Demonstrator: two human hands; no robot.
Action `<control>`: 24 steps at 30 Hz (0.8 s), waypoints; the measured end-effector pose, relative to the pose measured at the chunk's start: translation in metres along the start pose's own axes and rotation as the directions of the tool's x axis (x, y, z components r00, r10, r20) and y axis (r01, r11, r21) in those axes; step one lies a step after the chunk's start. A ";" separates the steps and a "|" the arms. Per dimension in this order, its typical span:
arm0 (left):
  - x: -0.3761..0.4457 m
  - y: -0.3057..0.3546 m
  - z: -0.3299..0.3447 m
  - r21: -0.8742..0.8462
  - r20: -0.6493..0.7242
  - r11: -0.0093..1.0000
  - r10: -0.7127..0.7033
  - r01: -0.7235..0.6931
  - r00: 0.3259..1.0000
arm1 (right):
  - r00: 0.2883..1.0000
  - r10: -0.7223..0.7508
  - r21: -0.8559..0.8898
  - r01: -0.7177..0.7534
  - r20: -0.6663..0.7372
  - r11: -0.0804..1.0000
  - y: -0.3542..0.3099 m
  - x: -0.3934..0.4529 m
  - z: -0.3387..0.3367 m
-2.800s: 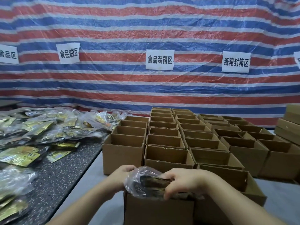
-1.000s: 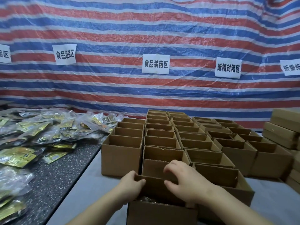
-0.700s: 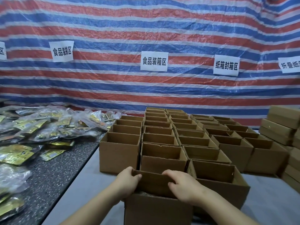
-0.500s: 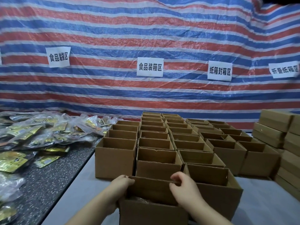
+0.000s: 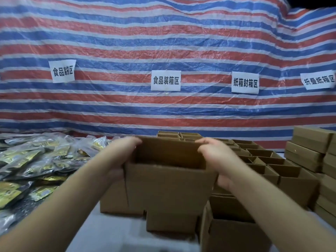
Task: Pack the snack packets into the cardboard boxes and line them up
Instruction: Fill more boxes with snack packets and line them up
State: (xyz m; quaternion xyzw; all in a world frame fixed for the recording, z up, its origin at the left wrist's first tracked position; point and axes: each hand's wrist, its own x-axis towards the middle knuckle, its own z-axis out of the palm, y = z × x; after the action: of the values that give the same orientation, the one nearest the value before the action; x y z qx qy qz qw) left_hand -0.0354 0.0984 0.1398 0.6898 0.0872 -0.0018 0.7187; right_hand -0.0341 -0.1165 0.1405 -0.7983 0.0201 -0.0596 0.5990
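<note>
Lifted clear of the bench since half a second ago, when it sat low at the near edge with both hands on its flaps, a packed cardboard box now hangs in mid-air before the rows of open boxes. Left to right: snack packets lie heaped on the dark bench; the left hand clamps the box's left wall, fingers hooked over the far rim; the right hand grips the right wall the same way. The box's long axis runs side to side between the two hands, level, its contents hidden below the rim. The open rows lie ahead and to the right, nearer the right hand, so setting it in line looks like a forward, rightward carry. Closed boxes stand stacked at far right.
</note>
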 end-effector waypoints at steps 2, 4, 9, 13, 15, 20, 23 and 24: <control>0.034 0.031 0.013 0.024 0.029 1.000 0.005 -0.005 1.000 | 0.998 0.046 0.002 -0.045 -0.048 0.999 -0.023 0.038 -0.008; 0.072 0.056 0.029 0.039 0.055 0.998 0.038 -0.040 0.998 | 0.992 0.099 0.032 -0.096 -0.075 0.995 -0.036 0.079 -0.017; 0.182 0.080 0.073 0.074 0.114 0.993 0.083 -0.092 0.990 | 0.986 0.119 0.053 -0.113 -0.114 0.992 -0.037 0.193 -0.031; 0.286 0.079 0.105 0.093 0.108 0.987 0.119 -0.129 0.987 | 0.984 0.064 0.003 -0.064 -0.164 0.998 -0.019 0.300 -0.030; 0.337 0.078 0.119 0.078 0.101 0.986 0.141 -0.150 0.985 | 0.986 0.019 -0.013 -0.021 -0.165 1.000 -0.010 0.353 -0.030; 0.441 0.076 0.151 0.061 0.079 0.985 0.157 -0.162 0.984 | 0.985 -0.059 -0.087 0.045 -0.165 0.995 0.010 0.467 -0.029; 0.490 0.073 0.163 0.077 0.074 0.986 0.140 -0.146 0.987 | 0.985 -0.042 -0.127 0.021 -0.170 0.992 0.022 0.524 -0.026; 0.503 0.071 0.166 0.085 0.078 0.988 0.126 -0.133 0.989 | 0.987 -0.028 -0.122 0.009 -0.158 0.993 0.026 0.539 -0.025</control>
State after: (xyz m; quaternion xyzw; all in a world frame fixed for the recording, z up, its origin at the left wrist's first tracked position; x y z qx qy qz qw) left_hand 0.4891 -0.0039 0.1514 0.7250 0.0159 0.0160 0.6884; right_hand 0.4987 -0.2033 0.1608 -0.8258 0.0641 -0.1276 0.5456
